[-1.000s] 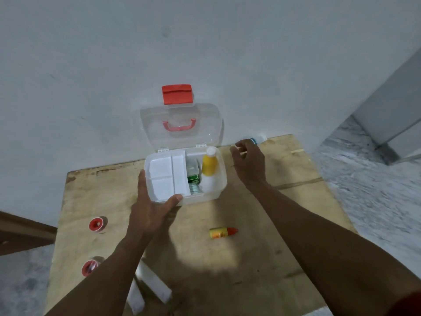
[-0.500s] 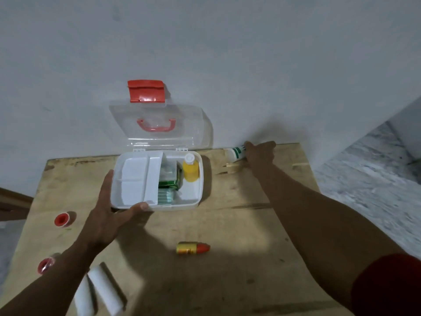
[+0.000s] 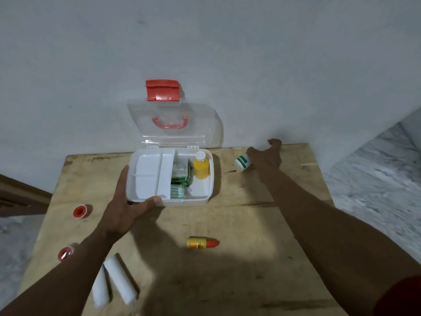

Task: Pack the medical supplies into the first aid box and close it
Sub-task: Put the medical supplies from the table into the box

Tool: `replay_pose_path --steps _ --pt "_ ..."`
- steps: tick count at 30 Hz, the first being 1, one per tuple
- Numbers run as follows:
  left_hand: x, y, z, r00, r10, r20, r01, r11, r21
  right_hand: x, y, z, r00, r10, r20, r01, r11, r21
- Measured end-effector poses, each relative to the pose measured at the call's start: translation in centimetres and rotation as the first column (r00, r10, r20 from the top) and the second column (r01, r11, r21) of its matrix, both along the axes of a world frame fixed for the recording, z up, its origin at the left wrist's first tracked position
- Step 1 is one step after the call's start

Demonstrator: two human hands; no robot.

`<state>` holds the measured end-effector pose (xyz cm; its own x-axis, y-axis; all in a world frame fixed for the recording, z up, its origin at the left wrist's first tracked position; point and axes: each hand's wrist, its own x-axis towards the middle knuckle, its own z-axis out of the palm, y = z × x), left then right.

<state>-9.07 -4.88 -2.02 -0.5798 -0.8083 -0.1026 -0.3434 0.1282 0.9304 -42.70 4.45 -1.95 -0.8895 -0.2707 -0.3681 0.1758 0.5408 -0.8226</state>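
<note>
Fingers [image 3: 274, 142] of the right hand [image 3: 265, 156] curl round a green-banded bottle [image 3: 242, 161], far right on the worktop [image 3: 250, 224] by the grey wall [image 3: 273, 65]; left hand [image 3: 123, 208], straight-fingered, touches the open first aid box [image 3: 193, 201]; gauze rolls [image 3: 119, 279] lie near.

The open first aid box [image 3: 196, 202] sits at the far side of a wooden table [image 3: 250, 224], its clear lid [image 3: 170, 133] upright against the wall. Inside stand a yellow bottle [image 3: 201, 168] and a green packet [image 3: 181, 179]. The left hand [image 3: 123, 208] braces the box's near left corner, thumb on the front wall. The right hand [image 3: 265, 158] grips a white bottle [image 3: 242, 162] with green bands, right of the box. A small red-capped bottle [image 3: 201, 243], two red tape rolls [image 3: 79, 211] and two white bandage rolls [image 3: 119, 279] lie nearer.
</note>
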Motion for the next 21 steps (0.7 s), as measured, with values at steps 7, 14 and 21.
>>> replay_pose_path --steps 7,14,21 --pt "0.8 0.0 -0.7 1.000 0.015 0.015 -0.015 1.000 -0.018 5.8 4.6 4.6 0.902 0.309 -0.301 -0.366 0.918 -0.153" --pt "1.0 0.3 -0.6 0.999 0.048 0.004 -0.048 0.998 -0.036 11.7 4.9 7.9 0.790 0.351 -0.503 -0.524 0.812 -0.256" --pt "0.9 -0.2 -1.5 0.994 0.069 0.084 -0.067 0.998 -0.021 14.4 2.7 5.8 0.615 0.414 -0.671 -0.633 0.767 -0.107"
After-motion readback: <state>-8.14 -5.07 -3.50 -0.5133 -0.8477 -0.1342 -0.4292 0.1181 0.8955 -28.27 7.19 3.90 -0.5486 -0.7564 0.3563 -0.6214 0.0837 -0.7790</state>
